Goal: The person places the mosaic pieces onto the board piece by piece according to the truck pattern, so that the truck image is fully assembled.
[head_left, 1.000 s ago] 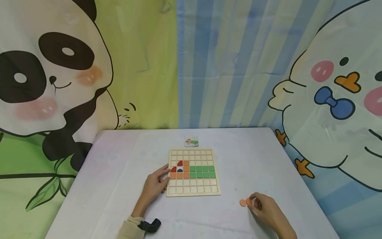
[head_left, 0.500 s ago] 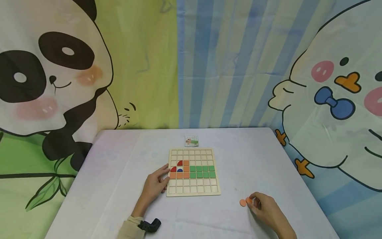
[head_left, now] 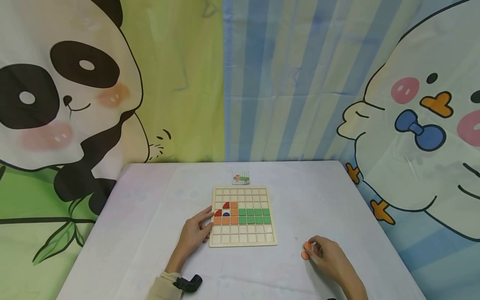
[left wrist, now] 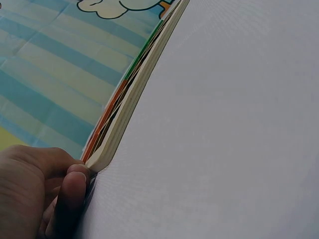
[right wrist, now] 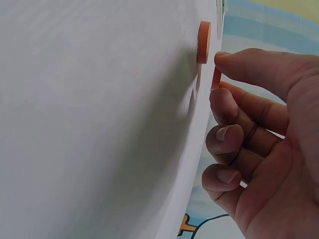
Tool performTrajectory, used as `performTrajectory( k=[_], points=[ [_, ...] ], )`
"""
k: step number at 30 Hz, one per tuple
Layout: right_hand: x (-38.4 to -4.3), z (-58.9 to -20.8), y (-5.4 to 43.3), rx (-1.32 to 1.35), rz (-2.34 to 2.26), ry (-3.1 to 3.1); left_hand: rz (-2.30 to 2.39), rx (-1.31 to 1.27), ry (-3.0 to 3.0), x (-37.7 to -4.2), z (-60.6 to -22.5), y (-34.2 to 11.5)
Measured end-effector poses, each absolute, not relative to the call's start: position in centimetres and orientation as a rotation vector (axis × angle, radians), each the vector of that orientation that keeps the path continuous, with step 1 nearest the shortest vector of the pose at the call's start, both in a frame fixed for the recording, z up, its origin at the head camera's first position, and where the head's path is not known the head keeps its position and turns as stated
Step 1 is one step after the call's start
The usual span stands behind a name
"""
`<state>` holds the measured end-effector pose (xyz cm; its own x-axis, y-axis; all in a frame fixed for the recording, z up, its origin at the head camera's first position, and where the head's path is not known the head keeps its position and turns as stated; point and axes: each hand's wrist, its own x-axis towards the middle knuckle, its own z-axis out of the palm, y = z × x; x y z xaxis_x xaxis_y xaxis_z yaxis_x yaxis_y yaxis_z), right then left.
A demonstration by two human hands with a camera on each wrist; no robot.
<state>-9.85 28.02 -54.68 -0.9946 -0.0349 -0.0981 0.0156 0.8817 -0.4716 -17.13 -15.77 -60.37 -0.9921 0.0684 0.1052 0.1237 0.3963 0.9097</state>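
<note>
My left hand grips the left edge of a wooden grid board, thumb and fingers at its corner in the left wrist view. Set in the board's cells are red quarter-circle pieces, a blue half-circle, several orange squares and several green squares. To the right of the board, my right hand pinches an orange disc between thumb and forefinger. A second orange disc lies on the table close beside it.
A small picture card with a similar coloured pattern lies behind the board. The table has a white cloth. Printed curtains with a panda and a chick hang behind. A black band circles the left wrist.
My right hand has moved a little left and away from me with the pinched disc, which now overlaps the other disc's far side. The left hand and the board stay put.
</note>
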Motion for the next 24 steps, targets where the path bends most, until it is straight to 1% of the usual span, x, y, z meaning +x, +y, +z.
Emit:
performTrajectory(
  k=[14,24],
  points=[
    [-11.7,-54.4,25.3,-0.129,-0.723,2.985,-1.688,-0.147,-2.616,-17.1,-60.3,-15.7],
    [-13.1,-54.8,23.8,-0.268,-0.716,3.014,-1.686,-0.169,-2.598,-17.1,-60.3,-15.8]
  ],
)
